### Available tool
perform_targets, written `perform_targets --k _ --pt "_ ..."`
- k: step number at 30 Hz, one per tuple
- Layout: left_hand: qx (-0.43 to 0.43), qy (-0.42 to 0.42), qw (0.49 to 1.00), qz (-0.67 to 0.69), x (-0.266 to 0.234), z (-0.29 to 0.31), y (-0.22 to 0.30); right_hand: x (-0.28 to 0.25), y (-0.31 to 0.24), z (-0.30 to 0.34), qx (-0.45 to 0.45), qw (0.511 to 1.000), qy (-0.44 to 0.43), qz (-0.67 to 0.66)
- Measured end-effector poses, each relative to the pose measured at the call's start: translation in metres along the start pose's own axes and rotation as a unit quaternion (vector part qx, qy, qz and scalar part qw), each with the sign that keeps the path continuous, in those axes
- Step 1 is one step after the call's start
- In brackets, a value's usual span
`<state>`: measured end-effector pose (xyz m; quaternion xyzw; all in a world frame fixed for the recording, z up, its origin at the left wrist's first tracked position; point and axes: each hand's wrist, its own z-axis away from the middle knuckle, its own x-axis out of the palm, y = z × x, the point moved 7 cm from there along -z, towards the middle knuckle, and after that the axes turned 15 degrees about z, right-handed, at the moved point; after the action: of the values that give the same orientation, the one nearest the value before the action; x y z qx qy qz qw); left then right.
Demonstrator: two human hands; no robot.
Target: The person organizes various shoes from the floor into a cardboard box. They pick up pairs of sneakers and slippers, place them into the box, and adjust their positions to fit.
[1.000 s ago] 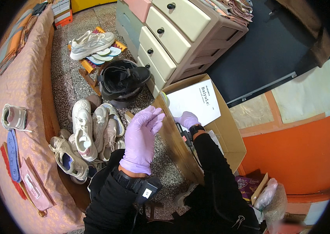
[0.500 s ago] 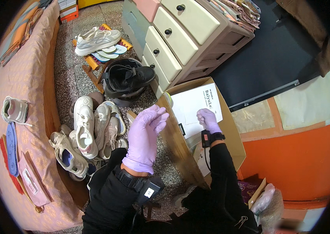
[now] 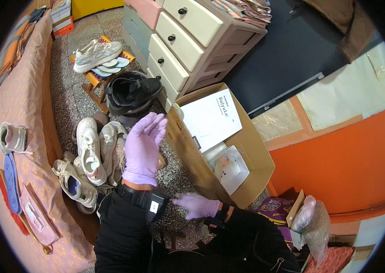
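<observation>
My left hand point(image 3: 141, 152), in a thin lilac glove, is raised with its fingers stretched upward and nothing visible in it. It hovers beside a heap of worn sneakers, with a white sneaker point(image 3: 88, 139) on top. My right hand point(image 3: 198, 206), gloved alike, reaches leftward low in front of me, fingers extended and apart, holding nothing I can see. Just beyond it stands an open cardboard box point(image 3: 258, 150). Inside lie a flat white printed box point(image 3: 213, 119) and a smaller white carton point(image 3: 231, 170).
A black bucket point(image 3: 131, 107) holds dark shoes. Behind it, a wooden rack point(image 3: 93, 79) carries a pale sneaker and insoles. Cream drawers point(image 3: 170, 57) rise at the back. On the pink-covered bed point(image 3: 42, 150) lie a blue insole point(image 3: 12, 182), a pink pouch point(image 3: 38, 214) and a sneaker point(image 3: 12, 139).
My right hand has moved from above the cardboard box down and left, its curled fingers now extended. My left hand's bent fingers have straightened. The view has shifted, showing more of the right side.
</observation>
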<state>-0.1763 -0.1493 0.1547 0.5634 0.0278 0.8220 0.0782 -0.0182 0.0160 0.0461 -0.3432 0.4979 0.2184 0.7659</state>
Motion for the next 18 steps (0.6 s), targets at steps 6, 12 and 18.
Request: perform_targets --k 6,12,18 --pt "0.017 0.004 1.000 -0.002 0.000 0.003 0.008 -0.072 0.146 0.041 0.322 0.901 0.181 -0.230" --pt "0.002 0.006 1.000 -0.026 0.001 0.000 -0.003 0.013 0.315 0.061 0.530 0.633 0.197 -0.530" --pt "0.017 -0.001 0.999 -0.049 0.006 -0.005 -0.011 0.066 0.328 0.015 0.363 0.487 0.171 -0.776"
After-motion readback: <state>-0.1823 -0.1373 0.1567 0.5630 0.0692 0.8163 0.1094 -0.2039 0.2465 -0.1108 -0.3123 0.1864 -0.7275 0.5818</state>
